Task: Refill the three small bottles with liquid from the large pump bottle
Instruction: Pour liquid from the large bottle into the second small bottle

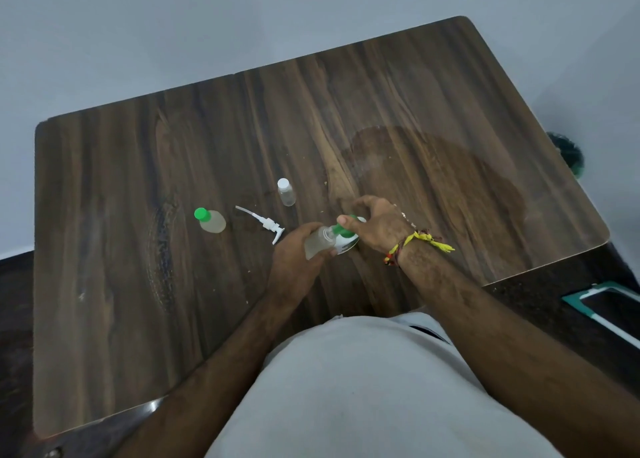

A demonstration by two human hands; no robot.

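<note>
My left hand (294, 255) grips a small clear bottle (317, 242), tilted to the right. My right hand (379, 225) pinches the green cap (341, 229) at that bottle's neck. Just behind and under my hands shows part of the large white bottle (348, 246) with a label; most of it is hidden. Its white pump head (265, 223) with its tube lies flat on the table to the left. A small bottle with a green cap (210, 220) stands further left. Another small clear bottle with a white cap (286, 192) stands behind the pump.
The dark wood table (138, 215) reaches the wall at the back. A faint round mark (433, 180) shows on its right half. A dark green object (569, 156) sits past the right edge, and a white and teal frame (602, 305) lies on the floor at lower right.
</note>
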